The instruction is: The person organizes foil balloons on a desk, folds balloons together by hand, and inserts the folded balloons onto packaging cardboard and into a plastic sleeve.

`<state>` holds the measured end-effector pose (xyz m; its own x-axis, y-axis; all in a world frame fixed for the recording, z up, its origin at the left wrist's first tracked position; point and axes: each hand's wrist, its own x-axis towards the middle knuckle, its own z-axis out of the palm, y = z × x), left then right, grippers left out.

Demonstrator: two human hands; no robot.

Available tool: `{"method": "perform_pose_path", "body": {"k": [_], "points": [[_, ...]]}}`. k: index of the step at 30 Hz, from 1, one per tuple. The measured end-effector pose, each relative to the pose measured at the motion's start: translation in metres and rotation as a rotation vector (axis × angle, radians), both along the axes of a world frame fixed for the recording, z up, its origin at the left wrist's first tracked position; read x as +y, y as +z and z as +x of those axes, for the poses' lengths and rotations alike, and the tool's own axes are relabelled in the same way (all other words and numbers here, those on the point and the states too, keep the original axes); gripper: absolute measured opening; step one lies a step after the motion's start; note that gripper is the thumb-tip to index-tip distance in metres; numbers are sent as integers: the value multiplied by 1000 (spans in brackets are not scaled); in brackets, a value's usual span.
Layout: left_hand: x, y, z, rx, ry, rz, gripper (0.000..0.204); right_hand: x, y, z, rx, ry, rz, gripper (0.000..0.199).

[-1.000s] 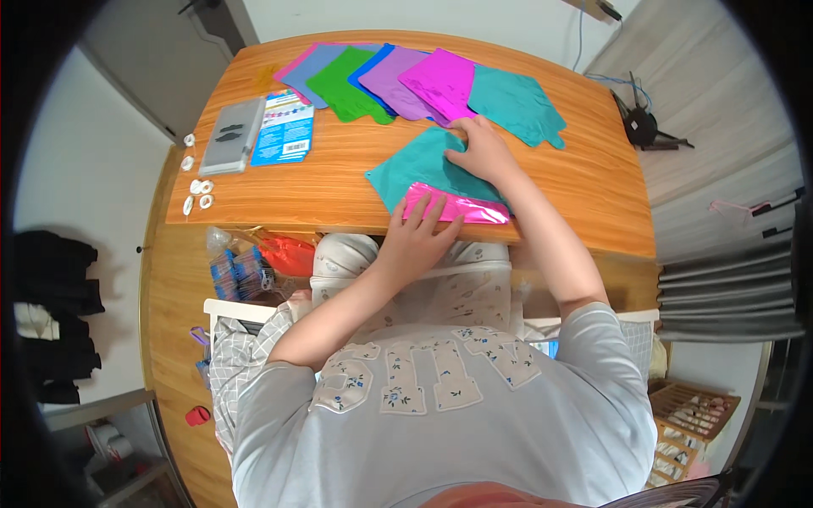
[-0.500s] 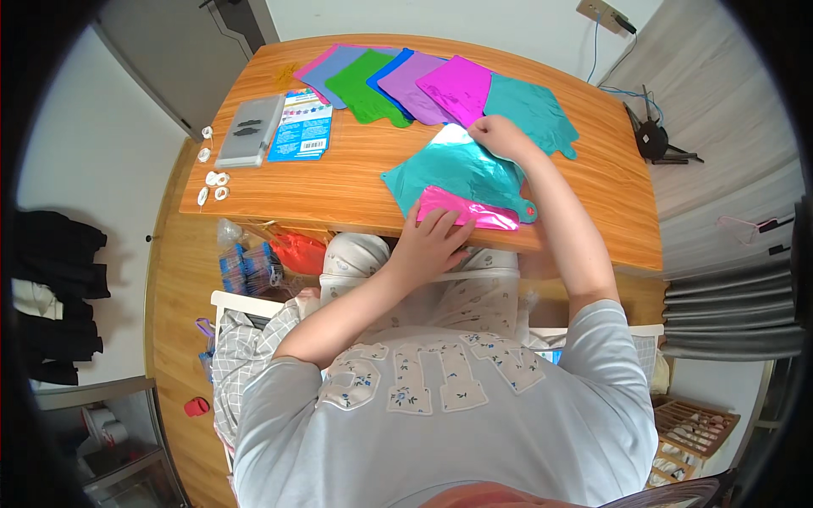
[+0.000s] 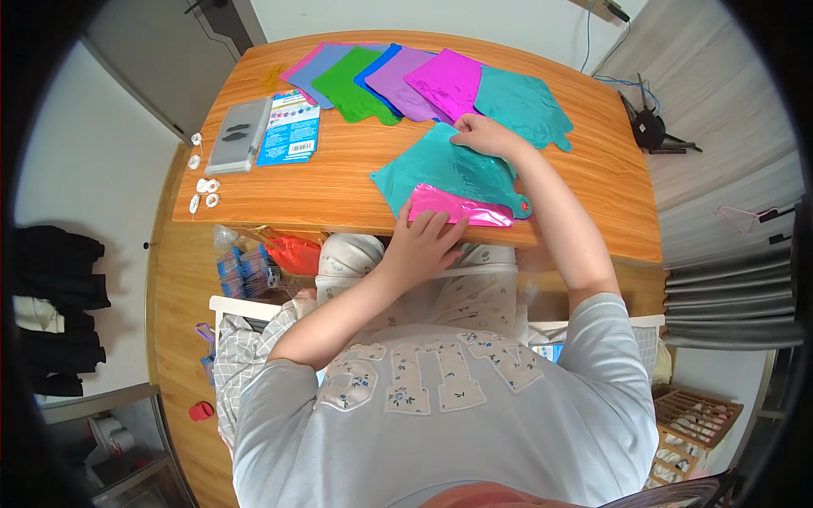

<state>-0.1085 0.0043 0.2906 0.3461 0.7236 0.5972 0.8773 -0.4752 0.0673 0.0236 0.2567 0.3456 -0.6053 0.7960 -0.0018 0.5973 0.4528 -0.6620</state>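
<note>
A flat teal foil balloon [image 3: 419,165] lies on the near part of the table, with a round tab at its right end. A folded shiny pink foil piece [image 3: 474,212] rests on its near edge. My left hand [image 3: 419,252] lies on the left part of the pink piece at the table's front edge, fingers spread and stretched out. At the teal balloon's far edge, my right hand [image 3: 487,135] is closed with fingers bent down on the foil; its fingertips are partly hidden.
Across the back lie overlapping flat foil balloons: blue-grey, green [image 3: 351,85], blue, purple, magenta [image 3: 449,80] and teal [image 3: 525,106]. Left are a grey plastic case [image 3: 240,135], blue printed cards [image 3: 290,127] and several white ribbon rolls [image 3: 207,184]. A black stand [image 3: 650,127] is beyond the right edge.
My right hand has shifted slightly left along the teal balloon's far edge, and the bright glare there is gone. My left hand stays on the pink piece. The whole view has shifted slightly.
</note>
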Motion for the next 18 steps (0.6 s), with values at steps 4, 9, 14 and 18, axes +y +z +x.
{"method": "perform_pose_path", "body": {"k": [4,9,14,18], "points": [[0,-3,3,16,-10,-18,66,3,28,-6,-365,45,-275,28],[3,-3,4,16,-22,-21,69,11,25,1,-222,-28,-371,25],[5,-5,1,0,-22,8,70,12,21,8,-154,-10,-154,22],[5,-5,1,2,-16,9,71,-1,22,12,-63,-4,-19,18]]}}
